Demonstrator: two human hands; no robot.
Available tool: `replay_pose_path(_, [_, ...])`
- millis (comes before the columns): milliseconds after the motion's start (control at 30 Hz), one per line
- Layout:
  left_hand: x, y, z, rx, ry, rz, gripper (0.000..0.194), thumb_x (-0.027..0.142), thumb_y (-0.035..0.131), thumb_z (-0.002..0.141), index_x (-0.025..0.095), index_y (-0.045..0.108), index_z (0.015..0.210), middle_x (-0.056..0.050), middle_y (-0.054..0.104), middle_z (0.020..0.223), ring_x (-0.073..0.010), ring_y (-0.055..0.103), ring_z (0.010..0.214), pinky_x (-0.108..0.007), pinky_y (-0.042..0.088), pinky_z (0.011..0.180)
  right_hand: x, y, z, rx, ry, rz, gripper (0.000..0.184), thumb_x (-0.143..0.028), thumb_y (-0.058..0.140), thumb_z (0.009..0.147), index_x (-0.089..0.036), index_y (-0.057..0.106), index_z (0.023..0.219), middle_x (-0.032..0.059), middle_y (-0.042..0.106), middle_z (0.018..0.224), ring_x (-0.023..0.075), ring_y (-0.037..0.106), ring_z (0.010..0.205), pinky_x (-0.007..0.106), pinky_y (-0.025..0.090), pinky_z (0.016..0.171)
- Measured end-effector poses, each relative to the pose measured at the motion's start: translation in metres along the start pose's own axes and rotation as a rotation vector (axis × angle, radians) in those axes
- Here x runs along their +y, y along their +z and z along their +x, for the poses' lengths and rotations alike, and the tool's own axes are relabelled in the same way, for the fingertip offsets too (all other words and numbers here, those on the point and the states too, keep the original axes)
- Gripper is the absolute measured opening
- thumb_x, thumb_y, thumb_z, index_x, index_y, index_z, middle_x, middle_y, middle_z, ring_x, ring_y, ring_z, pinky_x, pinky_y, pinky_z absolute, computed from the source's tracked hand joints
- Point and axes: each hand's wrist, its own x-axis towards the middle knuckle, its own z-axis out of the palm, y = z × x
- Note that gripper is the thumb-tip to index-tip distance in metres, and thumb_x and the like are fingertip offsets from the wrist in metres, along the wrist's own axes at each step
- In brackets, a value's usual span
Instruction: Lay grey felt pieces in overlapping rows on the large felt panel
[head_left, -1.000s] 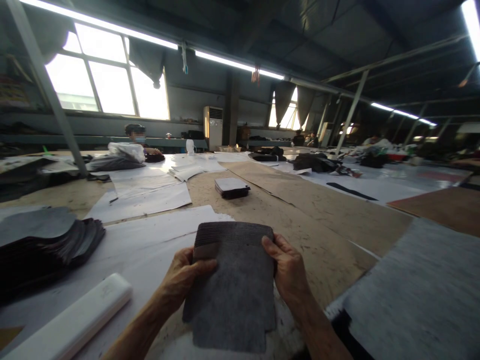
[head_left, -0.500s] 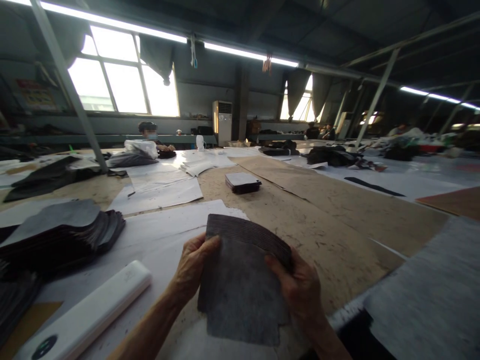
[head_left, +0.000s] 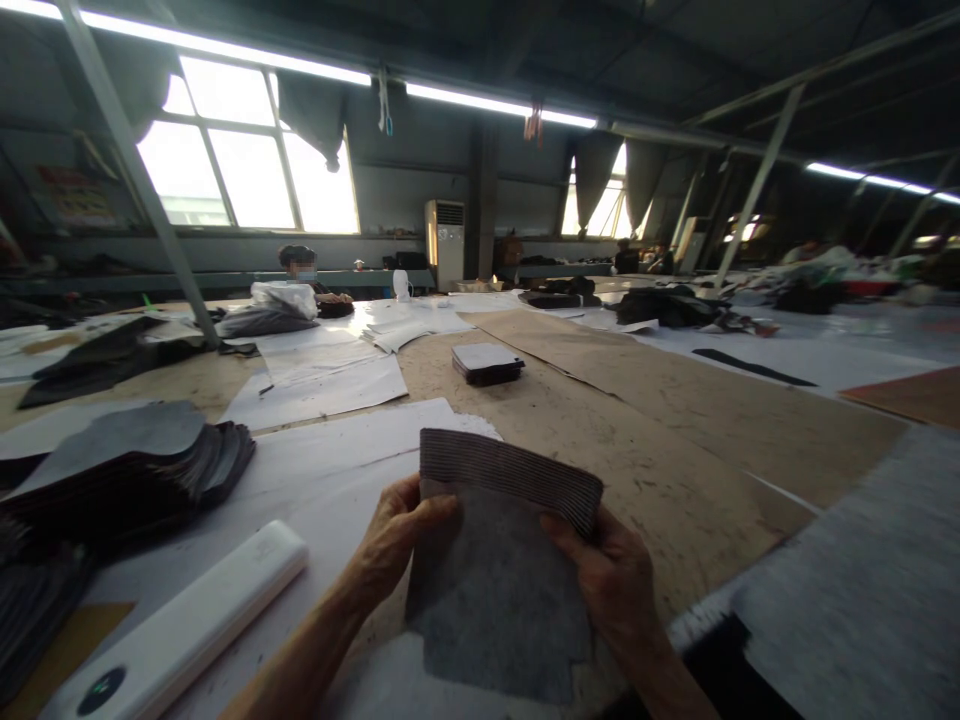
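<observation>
Between my hands is a stack of dark grey cut fabric pieces (head_left: 502,590), its layered far edge fanned into fine steps. My left hand (head_left: 401,530) grips the stack's left side, thumb on top and fingers beneath. On the right side my right hand (head_left: 611,570) pinches it the same way, fingers mostly hidden underneath. The stack is held above the table, tilted so its top face shows. Beyond it a smaller stack of cut pieces (head_left: 487,362) with a pale top lies on brown paper.
To the left lie a tall stack of dark fabric pieces (head_left: 142,460) and a long white device (head_left: 187,625) with a round dark display. White paper sheets (head_left: 330,390) and brown paper (head_left: 675,440) cover the table. A metal post (head_left: 139,170) rises at left. A person (head_left: 298,262) is across the table.
The stack has shifted slightly right, and its far edge has tipped up, so more of the layered edges show. Both hands moved with it and keep their grip.
</observation>
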Motion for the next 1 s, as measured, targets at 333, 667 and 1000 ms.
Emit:
replay_pose_path(333, [0.0, -0.004, -0.003, 0.06, 0.165, 0.127, 0.02, 0.021, 0.071, 0.063, 0.016, 0.067, 0.082, 0.002, 0.061, 0.071, -0.0108, 0.052, 0.068, -0.019, 0.04, 0.062, 0.0, 0.0, -0.001, -0.038, 0.119, 0.085, 0.027, -0.033, 0.074, 0.055, -0.016, 0.069, 0.075, 0.0026, 0.068, 0.072, 0.0212, 0.061, 0.067, 0.027, 0.047, 0.057])
replay_pose_path(667, [-0.006, -0.001, -0.002, -0.005, -0.013, 0.067, 0.017, 0.023, 0.067, 0.065, 0.011, 0.066, 0.077, -0.002, 0.062, 0.068, -0.0135, 0.055, 0.062, -0.023, 0.042, 0.058, -0.001, -0.002, 0.003, -0.091, 0.27, 0.243, 0.034, -0.033, 0.075, 0.054, -0.013, 0.068, 0.08, 0.0059, 0.068, 0.073, 0.0215, 0.061, 0.062, 0.031, 0.05, 0.058])
replay_pose_path(1000, [0.003, 0.007, -0.011, -0.014, -0.037, -0.068, 0.024, 0.018, 0.067, 0.06, 0.011, 0.067, 0.082, -0.005, 0.067, 0.077, -0.0181, 0.059, 0.067, -0.027, 0.046, 0.063, 0.001, -0.003, -0.006, 0.046, 0.105, 0.135, 0.026, -0.031, 0.078, 0.047, -0.016, 0.069, 0.066, 0.0028, 0.068, 0.068, 0.0206, 0.061, 0.066, 0.026, 0.049, 0.058])
